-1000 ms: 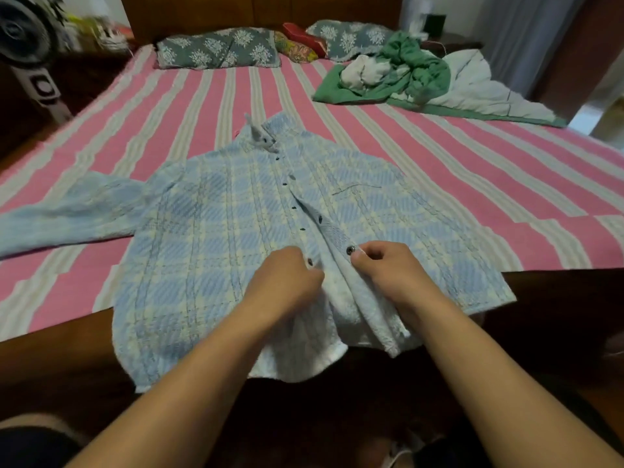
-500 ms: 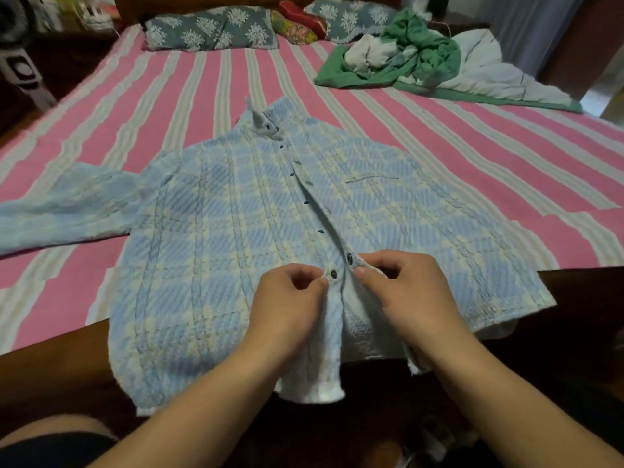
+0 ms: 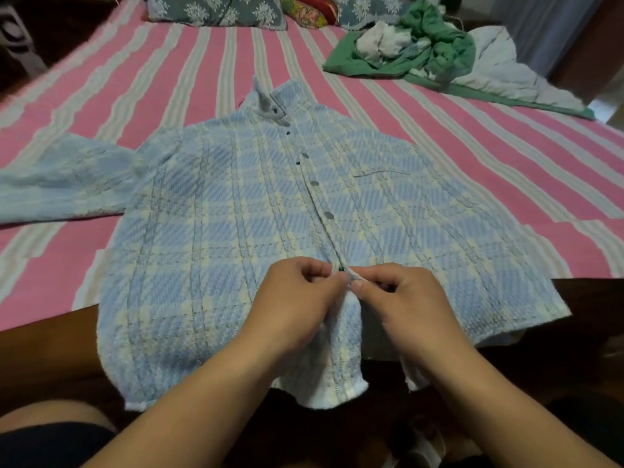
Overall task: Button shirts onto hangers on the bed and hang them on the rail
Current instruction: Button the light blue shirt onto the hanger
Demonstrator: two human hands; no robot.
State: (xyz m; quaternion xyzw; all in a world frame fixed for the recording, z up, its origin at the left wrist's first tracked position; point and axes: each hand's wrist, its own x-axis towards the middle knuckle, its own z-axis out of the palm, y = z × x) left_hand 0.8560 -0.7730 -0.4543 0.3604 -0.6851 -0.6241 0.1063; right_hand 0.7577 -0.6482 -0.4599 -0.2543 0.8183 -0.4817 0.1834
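Pinching the front placket of the plaid shirt (image 3: 209, 238) near its lower end, both hands meet at one spot — left hand (image 3: 297, 298) on the left front edge, right hand (image 3: 401, 302) on the right front edge, fingertips almost touching. Each hand has fingers curled with thumb and forefinger clamped on the fabric. A small dark button (image 3: 341, 269) shows right above where the fingers meet.

Shirt is light blue and cream plaid, lying flat and face up on the bed (image 3: 506, 170), collar (image 3: 273, 103) pointing away from the person, hem hanging over the near edge of the bed. Left-side sleeve (image 3: 60, 184) stretches out flat toward the left edge of view. Chest pocket (image 3: 381, 173) on the right half. Several buttons run down the placket above the hands; from this view the placket looks closed down to the hands, below them the two front edges part slightly.

Bed cover is pink with pale stripes. Far side — patterned grey-blue pillow (image 3: 216, 10) at the head of the bed, and a heap of green and white clothes (image 3: 415, 52) to the right, well apart from the shirt. Dark wooden bed frame (image 3: 47, 352) runs along the near edge. Hanger can't be made out inside the shirt.
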